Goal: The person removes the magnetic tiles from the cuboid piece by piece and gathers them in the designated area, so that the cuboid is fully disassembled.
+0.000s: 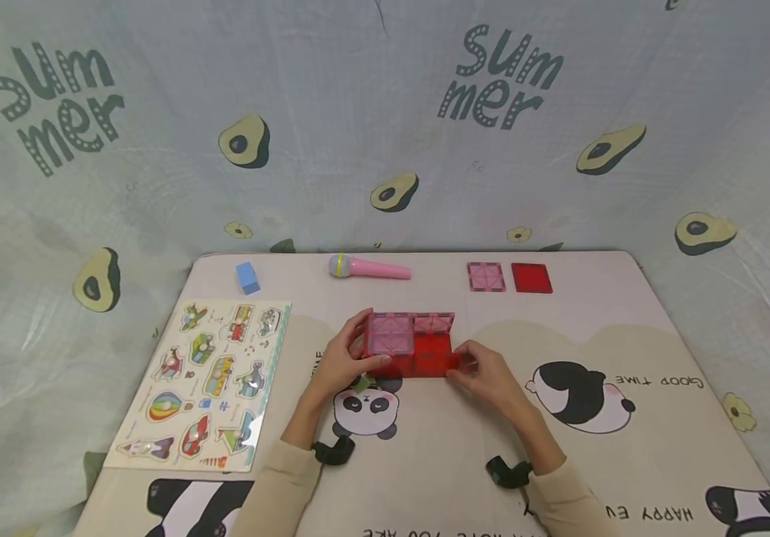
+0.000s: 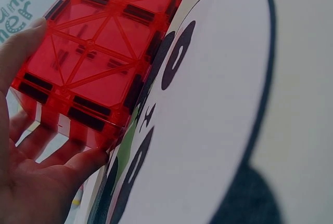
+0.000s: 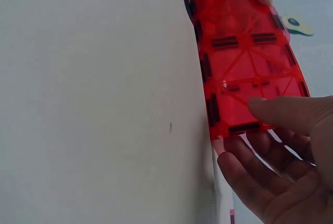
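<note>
A small box of see-through magnetic tiles [image 1: 390, 365] stands on the mat, with red tiles at the front and a pink tile [image 1: 390, 333] lying over its left half. The right half is uncovered on top, and a pink tile [image 1: 434, 323] stands along its back. My left hand [image 1: 346, 364] grips the box's left end, thumb on the front and fingers round the side, as the left wrist view [image 2: 49, 172] also shows. At the other end my right hand [image 1: 490, 374] pinches a red tile [image 3: 244, 109], thumb on its face and fingers round its end.
Behind the box lie a pink toy microphone [image 1: 378, 269], a loose pink tile [image 1: 486, 277], a loose red tile [image 1: 531, 278] and a blue block [image 1: 247, 277]. A vehicle puzzle board [image 1: 210, 440] lies at the left. A patterned cloth [image 1: 317, 201] hangs behind the table.
</note>
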A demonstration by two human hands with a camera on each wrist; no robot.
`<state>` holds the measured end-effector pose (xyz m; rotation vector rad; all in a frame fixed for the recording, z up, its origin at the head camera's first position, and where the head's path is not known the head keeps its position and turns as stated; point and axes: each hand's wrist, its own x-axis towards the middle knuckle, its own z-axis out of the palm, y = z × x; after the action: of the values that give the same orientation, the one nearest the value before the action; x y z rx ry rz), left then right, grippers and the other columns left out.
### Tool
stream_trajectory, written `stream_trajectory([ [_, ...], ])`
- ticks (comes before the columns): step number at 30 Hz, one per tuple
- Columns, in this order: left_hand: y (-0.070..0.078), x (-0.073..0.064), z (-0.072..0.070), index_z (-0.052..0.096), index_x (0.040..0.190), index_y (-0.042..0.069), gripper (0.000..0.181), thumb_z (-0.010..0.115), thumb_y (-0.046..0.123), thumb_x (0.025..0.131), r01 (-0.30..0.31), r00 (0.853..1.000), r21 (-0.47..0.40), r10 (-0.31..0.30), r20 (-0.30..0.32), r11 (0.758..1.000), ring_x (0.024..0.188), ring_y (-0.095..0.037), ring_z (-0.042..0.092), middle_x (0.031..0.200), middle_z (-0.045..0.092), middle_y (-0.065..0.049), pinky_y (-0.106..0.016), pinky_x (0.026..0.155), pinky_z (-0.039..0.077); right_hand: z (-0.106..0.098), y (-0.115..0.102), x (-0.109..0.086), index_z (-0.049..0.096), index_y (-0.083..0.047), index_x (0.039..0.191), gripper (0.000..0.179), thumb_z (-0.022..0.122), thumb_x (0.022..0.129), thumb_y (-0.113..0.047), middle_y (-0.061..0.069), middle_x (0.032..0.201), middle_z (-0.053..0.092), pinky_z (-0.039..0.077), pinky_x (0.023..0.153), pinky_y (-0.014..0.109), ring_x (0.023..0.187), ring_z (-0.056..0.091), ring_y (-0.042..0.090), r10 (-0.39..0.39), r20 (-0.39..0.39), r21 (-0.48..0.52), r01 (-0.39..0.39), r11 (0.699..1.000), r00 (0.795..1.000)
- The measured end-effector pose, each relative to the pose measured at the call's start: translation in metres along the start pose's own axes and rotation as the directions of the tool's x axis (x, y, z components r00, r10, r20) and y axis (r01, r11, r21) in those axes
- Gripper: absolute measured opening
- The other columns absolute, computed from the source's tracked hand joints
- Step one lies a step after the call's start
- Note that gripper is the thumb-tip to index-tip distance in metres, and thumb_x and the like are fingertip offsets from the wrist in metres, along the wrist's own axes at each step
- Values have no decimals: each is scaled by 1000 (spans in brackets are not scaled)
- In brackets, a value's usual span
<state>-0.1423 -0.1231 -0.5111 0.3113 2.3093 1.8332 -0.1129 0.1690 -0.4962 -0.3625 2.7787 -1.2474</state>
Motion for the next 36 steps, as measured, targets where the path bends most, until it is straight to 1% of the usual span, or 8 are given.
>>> stream_trajectory([
  [6, -1, 0, 0, 33, 157, 22, 90, 83, 28, 82, 2, 1000, 6, -2, -3, 1000, 148, -28, 39, 157, 42, -3, -44, 109, 47, 0, -1, 0, 63, -5, 105, 25, 78, 84, -4, 9, 97, 71, 62, 87, 42, 89, 67, 21, -10, 5, -8, 10, 1000, 1000],
  [12, -2, 0, 1, 33, 156, 21, 89, 83, 25, 82, -16, 1000, 1, 16, -11, 1000, 147, -29, 40, 156, 43, -4, -44, 109, 48, -1, 0, -2, 64, -8, 102, 24, 79, 84, -6, 4, 93, 71, 62, 85, 38, 87, 66, 17, -31, 10, -16, 31, 999, 999],
  [16, -3, 0, 2, 33, 156, 20, 89, 83, 24, 83, -23, 1000, 2, 23, -15, 1000, 147, -28, 40, 156, 43, -4, -43, 109, 48, -2, 2, -4, 63, -10, 100, 23, 79, 84, -6, 3, 92, 71, 63, 84, 36, 87, 67, 16, -48, 33, -12, 48, 999, 998],
  [20, -3, 0, 2, 33, 156, 20, 89, 83, 25, 83, -18, 1000, 3, 18, -13, 1000, 148, -29, 39, 157, 42, -3, -44, 110, 47, -4, 5, -5, 61, -10, 96, 21, 78, 84, -4, 3, 92, 71, 63, 84, 37, 90, 70, 20, -57, 44, 6, 57, 998, 997],
  [26, -1, -1, 1, 33, 157, 20, 89, 83, 25, 83, -2, 1000, -7, 2, -14, 1000, 148, -30, 39, 157, 41, -4, -45, 109, 48, -8, 11, -6, 61, -11, 94, 22, 78, 83, -2, 5, 94, 72, 63, 84, 38, 92, 71, 23, -76, 33, 19, 76, 997, 997],
  [28, 8, -4, 0, 32, 157, 21, 88, 81, 23, 84, 16, 1000, -11, -16, -3, 1000, 148, -30, 38, 158, 40, -6, -45, 109, 48, -9, 12, -6, 61, -11, 95, 22, 78, 83, -4, 5, 93, 72, 63, 84, 38, 90, 70, 22, -76, 33, 11, 76, 997, 997],
  [33, 32, -13, 0, 30, 158, 16, 86, 78, 15, 87, 46, 999, -39, -46, 23, 998, 150, -32, 35, 160, 37, -11, -45, 111, 45, -13, 14, -8, 60, -11, 98, 22, 77, 85, -6, 4, 93, 71, 63, 84, 39, 87, 66, 18, -58, 38, -19, 59, 998, 998],
  [36, 33, -13, 0, 30, 158, 14, 86, 78, 14, 86, 45, 999, -43, -44, 24, 998, 150, -33, 35, 160, 38, -11, -45, 111, 45, -15, 13, -9, 60, -11, 101, 22, 76, 87, -7, 5, 96, 71, 63, 85, 39, 90, 67, 18, -27, 49, -14, 28, 1000, 998],
])
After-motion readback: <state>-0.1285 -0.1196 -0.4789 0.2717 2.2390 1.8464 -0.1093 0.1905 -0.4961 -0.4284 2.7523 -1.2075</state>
